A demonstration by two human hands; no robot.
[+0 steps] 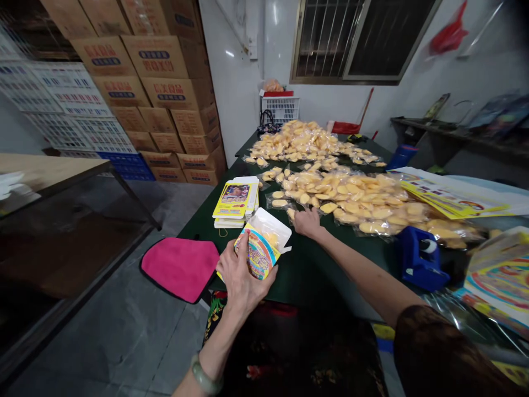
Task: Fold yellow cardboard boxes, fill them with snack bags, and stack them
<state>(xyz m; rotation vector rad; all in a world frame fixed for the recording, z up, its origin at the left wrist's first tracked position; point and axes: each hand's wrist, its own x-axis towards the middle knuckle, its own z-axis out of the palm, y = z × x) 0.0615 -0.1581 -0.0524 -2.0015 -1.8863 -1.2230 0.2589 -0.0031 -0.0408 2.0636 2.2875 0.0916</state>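
Left hand [243,270] clamped on an open printed box [258,255], right hand [308,223] at the wrapped yellow pieces [351,193].
The box's curved lettering, beside the left fingers, is too small to read; the right hand reaches ahead and right of that grip, and whether its fingers are closed on a packet I cannot tell. Just beyond the left hand, a stack of yellow boxes [235,201] bears unreadable print; far beyond, leftward, brown cartons [165,91] show red characters seemingly ending in 食品.
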